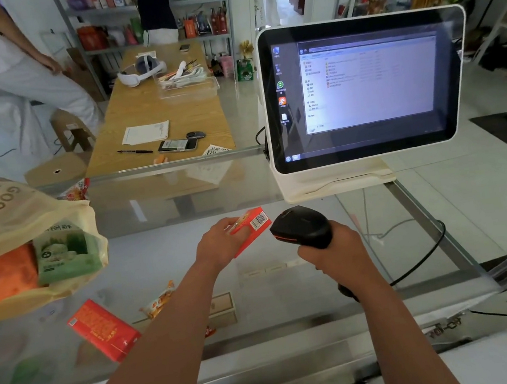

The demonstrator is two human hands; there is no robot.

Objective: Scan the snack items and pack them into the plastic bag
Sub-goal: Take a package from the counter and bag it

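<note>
head view: left grip (220, 243) is clenched round the near end of a small red box (252, 229). the box sticks out of the grip toward 2 o'clock, tilted, with the white barcode patch on its far end facing up and right. right grip (334, 253) is wrapped round the handle of a black scanner (301, 225). the scanner head pokes out at 10 o'clock from that grip, its nose just beside the box's barcode end; can't tell if they touch. both are held above the glass surface (290, 287), near frame centre.

plastic bag (7, 217), cream with "good luck" print, lies on its side at 9 o'clock of the left grip, well apart, mouth facing right. inside it are an orange pack (0, 283) and a green pack (63, 252), side by side. larger red box (102, 329) lies flat on the surface at 7 o'clock of the left grip, below the bag. orange-and-white snack wrapper (160, 300) lies just right of it, partly hidden by the left forearm.

white monitor (364, 87) stands at 1 o'clock, screen lit. scanner cable (427, 249) loops at 3 o'clock of the right grip. wooden surface (154, 108) with papers, pen and phone is at 12 o'clock behind the glass. person in white (4, 73) stands at 10 o'clock.
</note>
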